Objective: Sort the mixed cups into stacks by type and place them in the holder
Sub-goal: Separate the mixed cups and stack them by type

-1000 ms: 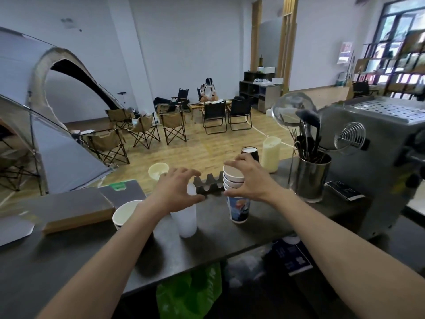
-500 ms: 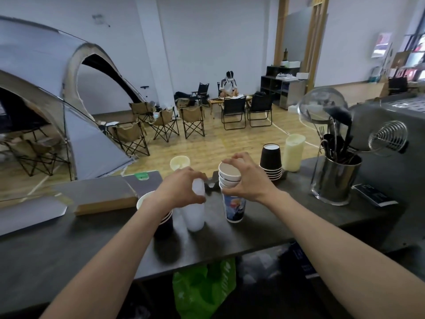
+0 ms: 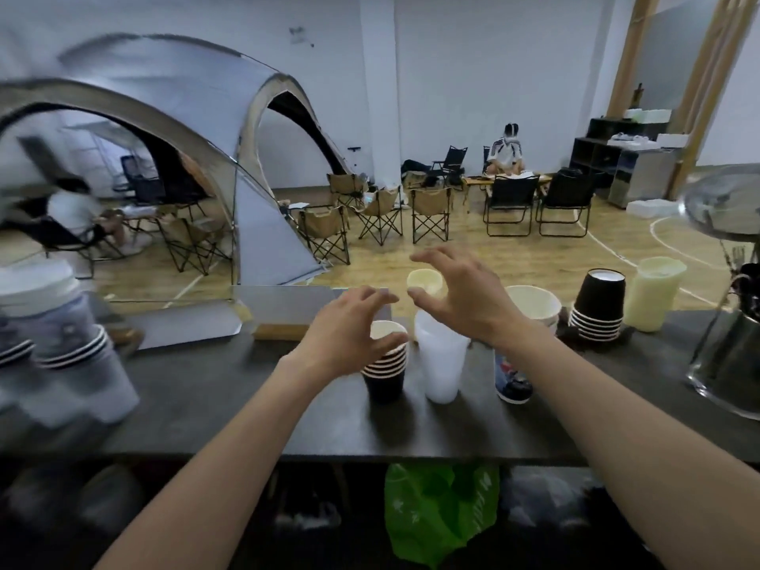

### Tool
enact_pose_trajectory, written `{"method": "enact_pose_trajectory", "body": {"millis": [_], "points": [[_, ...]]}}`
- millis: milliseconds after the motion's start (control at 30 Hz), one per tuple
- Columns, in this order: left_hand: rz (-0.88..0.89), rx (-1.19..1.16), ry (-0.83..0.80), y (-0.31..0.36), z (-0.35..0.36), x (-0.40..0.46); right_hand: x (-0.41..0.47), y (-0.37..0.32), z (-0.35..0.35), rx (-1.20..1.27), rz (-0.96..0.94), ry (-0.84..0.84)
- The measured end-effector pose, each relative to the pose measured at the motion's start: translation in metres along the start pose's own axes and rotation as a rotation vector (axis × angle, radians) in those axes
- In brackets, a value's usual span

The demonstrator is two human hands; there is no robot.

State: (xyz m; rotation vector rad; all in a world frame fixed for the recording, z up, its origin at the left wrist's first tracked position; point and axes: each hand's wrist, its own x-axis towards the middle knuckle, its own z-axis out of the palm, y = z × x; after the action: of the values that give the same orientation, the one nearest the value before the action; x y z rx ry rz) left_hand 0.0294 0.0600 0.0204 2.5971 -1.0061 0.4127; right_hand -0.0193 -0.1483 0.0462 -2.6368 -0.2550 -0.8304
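On the dark counter [image 3: 246,405] stand an upright stack of black cups [image 3: 385,370], a stack of clear plastic cups [image 3: 441,364] and a printed paper-cup stack [image 3: 512,378] with a white rim. My left hand [image 3: 345,335] hovers open over the black stack, touching nothing I can see. My right hand [image 3: 464,298] is open, fingers spread, above the clear cups and toward a pale yellow cup [image 3: 423,281] behind them. An upside-down stack of black cups [image 3: 599,306] and a pale yellow cup stack [image 3: 656,294] stand at the right. The holder is hidden.
A metal utensil jar [image 3: 732,364] stands at the counter's right end. A flat wooden-edged board [image 3: 296,314] lies at the back left. Blurred striped cups [image 3: 57,339] are at the far left. A green bag [image 3: 436,512] hangs below the counter.
The view has swung left. My right hand left the printed cup stack and moved left with fingers spread; my left hand came off the clear cups and now hovers over the black stack.
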Motion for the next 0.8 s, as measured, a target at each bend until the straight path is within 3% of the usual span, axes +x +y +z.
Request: {"method": "enact_pose_trajectory", "body": {"millis": [333,467,567,667,800], "points": [[-0.359,0.137,0.041,-0.132,-0.057,-0.140,0.047,-0.139,0.124,0.183,-0.158,-0.314],[-0.761,0.097,0.304,-0.192,-0.081,-0.194,0.068,-0.198,0.174,0.360,-0.114,-0.423],[-0.975,-0.102,0.454,-0.242,-0.096,-0.223,0.082,-0.242,0.212,0.591,0.007,-0.511],[-1.035,-0.364,0.501,-0.286,-0.097,-0.233,0.096,-0.287,0.249,0.734,0.103,-0.584],[-0.999,-0.421,0.375,-0.311,-0.082,-0.232,0.099,-0.325,0.289,0.812,0.161,-0.637]]}}
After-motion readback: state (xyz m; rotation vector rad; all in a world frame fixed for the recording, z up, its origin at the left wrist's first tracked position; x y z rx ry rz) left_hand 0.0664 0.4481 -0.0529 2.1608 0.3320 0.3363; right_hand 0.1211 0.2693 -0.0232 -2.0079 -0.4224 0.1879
